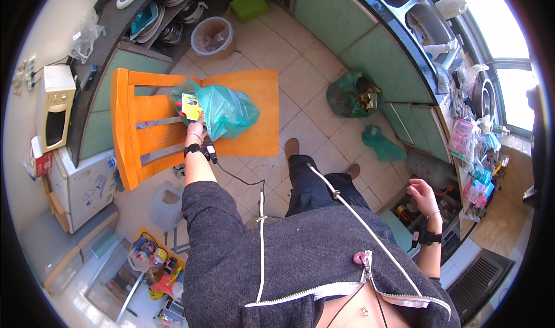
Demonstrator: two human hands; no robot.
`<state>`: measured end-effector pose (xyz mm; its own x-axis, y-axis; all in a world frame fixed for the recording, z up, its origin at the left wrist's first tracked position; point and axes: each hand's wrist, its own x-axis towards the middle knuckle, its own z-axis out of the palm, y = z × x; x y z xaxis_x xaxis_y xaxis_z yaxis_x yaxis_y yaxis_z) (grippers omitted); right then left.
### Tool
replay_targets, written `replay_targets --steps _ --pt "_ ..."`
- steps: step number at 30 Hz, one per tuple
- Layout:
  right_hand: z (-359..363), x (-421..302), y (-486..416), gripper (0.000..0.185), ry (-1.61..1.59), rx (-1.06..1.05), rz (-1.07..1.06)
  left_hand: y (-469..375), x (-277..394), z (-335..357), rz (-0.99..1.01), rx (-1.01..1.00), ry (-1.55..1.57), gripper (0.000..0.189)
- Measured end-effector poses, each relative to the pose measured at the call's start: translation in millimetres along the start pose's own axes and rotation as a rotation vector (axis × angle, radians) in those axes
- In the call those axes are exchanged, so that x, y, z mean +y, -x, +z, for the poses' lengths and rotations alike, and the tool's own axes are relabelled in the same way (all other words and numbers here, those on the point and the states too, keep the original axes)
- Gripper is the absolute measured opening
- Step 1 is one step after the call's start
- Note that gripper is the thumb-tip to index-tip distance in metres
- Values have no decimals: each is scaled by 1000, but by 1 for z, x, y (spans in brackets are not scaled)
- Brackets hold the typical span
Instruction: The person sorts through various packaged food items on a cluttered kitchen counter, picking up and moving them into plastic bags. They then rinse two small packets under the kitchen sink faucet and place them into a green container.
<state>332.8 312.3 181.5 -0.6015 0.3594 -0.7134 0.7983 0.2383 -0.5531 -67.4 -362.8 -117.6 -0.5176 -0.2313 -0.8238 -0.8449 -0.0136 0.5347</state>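
Note:
My left hand (197,128) reaches over an orange wooden chair (264,111) and has hold of a yellow package (190,107) at the mouth of a green plastic bag (230,111). The bag lies on the chair seat, against the slatted back. Part of the fingers is hidden behind the package and the bag. My right hand (422,196) is held out at the other side, over an open drawer (407,215), with fingers slightly curled and nothing in them. Each wrist wears a black strap.
Beyond the chair, a clear plastic bucket (212,37) stands on the tiles. A filled green bag (351,95) and a smaller green bag (383,143) lie by the cabinets. A plastic stool (166,206) is behind the chair. Sinks (427,24) line the counter.

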Motion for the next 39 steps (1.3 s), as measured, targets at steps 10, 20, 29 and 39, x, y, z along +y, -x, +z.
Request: replay_targets --steps 10,20,29,39 --pt "25 -3 -11 25 162 6 32 -25 -36 12 -137 53 -559 58" --pt "39 -38 -25 27 322 9 45 -23 -81 -9 27 228 465 29" --pt "31 -53 -22 28 314 63 -47 76 -43 -85 393 639 112 18" --pt "43 -32 -33 32 294 39 -166 82 -117 -162 492 848 -700 21"
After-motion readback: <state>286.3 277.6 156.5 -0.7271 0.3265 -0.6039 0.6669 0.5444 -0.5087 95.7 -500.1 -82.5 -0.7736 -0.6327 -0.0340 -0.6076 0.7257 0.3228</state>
